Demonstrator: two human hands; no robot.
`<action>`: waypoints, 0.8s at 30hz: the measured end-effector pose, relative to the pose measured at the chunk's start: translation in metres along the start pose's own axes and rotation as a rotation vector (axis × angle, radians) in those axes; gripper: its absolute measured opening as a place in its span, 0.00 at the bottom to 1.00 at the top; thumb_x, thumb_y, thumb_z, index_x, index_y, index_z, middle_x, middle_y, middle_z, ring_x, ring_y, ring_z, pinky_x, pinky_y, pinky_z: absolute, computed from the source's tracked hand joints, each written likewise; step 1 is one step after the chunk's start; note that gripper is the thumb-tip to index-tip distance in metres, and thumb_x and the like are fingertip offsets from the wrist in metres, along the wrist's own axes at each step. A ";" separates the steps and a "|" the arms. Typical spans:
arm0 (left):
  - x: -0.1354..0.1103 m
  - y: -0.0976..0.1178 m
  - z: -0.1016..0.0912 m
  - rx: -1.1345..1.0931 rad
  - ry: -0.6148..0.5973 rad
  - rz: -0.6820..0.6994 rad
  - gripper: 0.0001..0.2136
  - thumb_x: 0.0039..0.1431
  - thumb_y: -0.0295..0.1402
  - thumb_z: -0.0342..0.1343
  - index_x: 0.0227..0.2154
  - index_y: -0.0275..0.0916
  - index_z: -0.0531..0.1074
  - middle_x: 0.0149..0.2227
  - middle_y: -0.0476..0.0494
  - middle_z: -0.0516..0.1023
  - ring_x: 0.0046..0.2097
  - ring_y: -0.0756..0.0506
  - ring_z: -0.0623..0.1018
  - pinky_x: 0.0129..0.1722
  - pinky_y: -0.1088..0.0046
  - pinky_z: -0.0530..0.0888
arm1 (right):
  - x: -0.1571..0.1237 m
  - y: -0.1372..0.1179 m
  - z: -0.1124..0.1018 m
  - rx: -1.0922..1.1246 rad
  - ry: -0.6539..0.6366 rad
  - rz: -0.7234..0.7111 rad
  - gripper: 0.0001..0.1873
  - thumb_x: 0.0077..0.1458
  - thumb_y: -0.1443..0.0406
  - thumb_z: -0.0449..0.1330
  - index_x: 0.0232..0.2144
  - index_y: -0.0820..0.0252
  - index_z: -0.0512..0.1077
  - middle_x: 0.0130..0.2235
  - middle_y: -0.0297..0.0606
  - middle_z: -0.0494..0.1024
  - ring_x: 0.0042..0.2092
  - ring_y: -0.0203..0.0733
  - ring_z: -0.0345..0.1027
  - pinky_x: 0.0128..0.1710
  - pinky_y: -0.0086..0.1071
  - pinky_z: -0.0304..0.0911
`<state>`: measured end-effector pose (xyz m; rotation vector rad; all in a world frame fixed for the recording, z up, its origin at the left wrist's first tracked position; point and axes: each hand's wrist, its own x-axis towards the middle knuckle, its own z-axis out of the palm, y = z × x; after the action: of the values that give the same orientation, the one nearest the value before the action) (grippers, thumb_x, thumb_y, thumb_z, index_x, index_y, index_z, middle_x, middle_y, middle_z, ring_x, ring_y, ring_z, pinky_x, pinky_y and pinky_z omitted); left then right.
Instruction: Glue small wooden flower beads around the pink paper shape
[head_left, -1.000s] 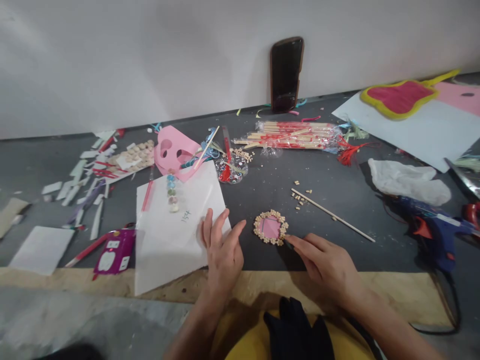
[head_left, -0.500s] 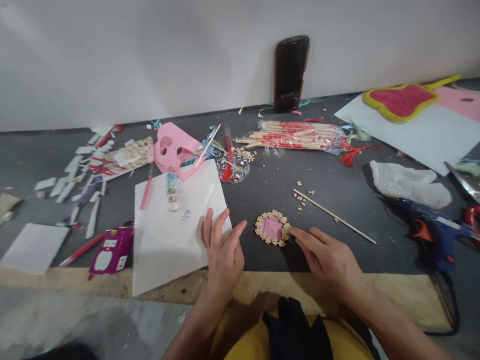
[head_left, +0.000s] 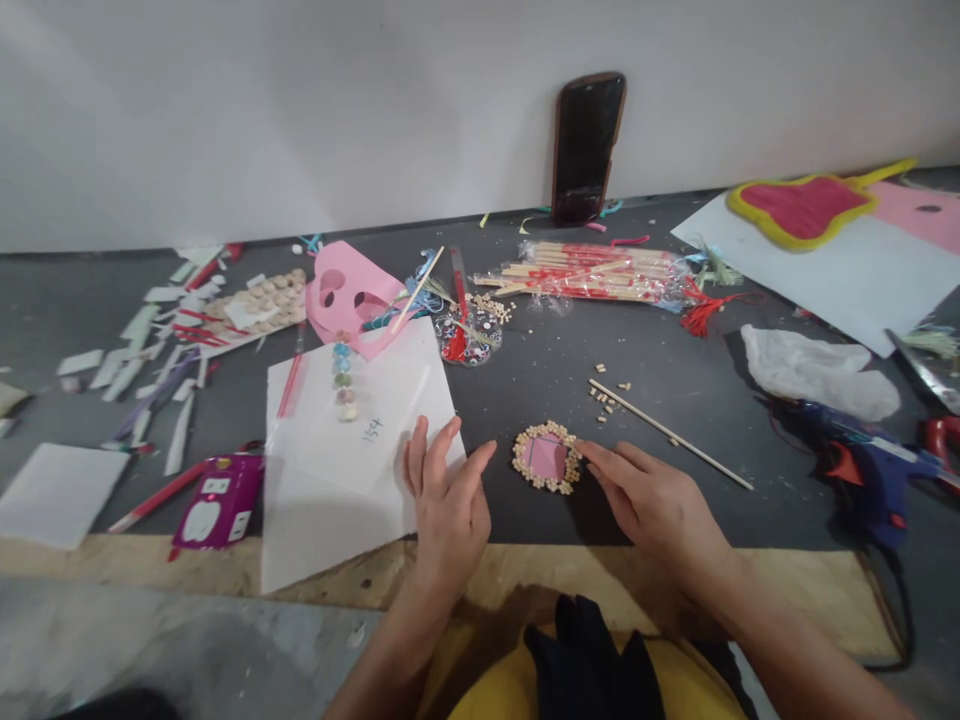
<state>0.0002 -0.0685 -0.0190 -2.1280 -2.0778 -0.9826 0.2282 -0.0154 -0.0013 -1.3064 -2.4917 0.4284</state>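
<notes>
A small pink paper piece (head_left: 545, 457) lies on the dark tabletop, ringed by short pale wooden bits set on end in little clusters. My right hand (head_left: 660, 500) reaches its upper right rim, fingertips brought together against the wooden bits; whatever they may pinch is too small to make out. To the left, my left hand (head_left: 450, 505) is open, fingers spread, resting over the edge of a white sheet (head_left: 337, 510) and apart from the ring. Several loose wooden bits (head_left: 602, 402) lie beyond my right hand, beside a thin wooden stick (head_left: 694, 448).
A blue glue gun (head_left: 862, 455) lies at the right, near a crumpled white bag (head_left: 821, 370). Bagged wooden sticks (head_left: 600, 272) and a phone (head_left: 587, 150) leaning on the wall are at the back. A pink cut-out (head_left: 345, 290), a purple packet (head_left: 219, 500) and white scraps (head_left: 139, 340) are left.
The fingertips of my right hand have shifted slightly upward along the ring's right rim. My left hand holds nearly the same pose, and the camera view has moved a little.
</notes>
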 end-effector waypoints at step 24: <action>0.002 0.000 -0.001 -0.001 0.010 0.000 0.18 0.59 0.18 0.45 0.45 0.42 0.73 0.57 0.38 0.62 0.66 0.34 0.51 0.60 0.44 0.58 | 0.020 -0.001 0.001 -0.080 0.007 -0.006 0.19 0.63 0.67 0.46 0.51 0.53 0.71 0.36 0.38 0.79 0.33 0.35 0.74 0.28 0.25 0.64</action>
<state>-0.0002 -0.0675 -0.0177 -2.1190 -2.0727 -0.9925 0.2164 0.0005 0.0003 -1.3270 -2.5302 0.3254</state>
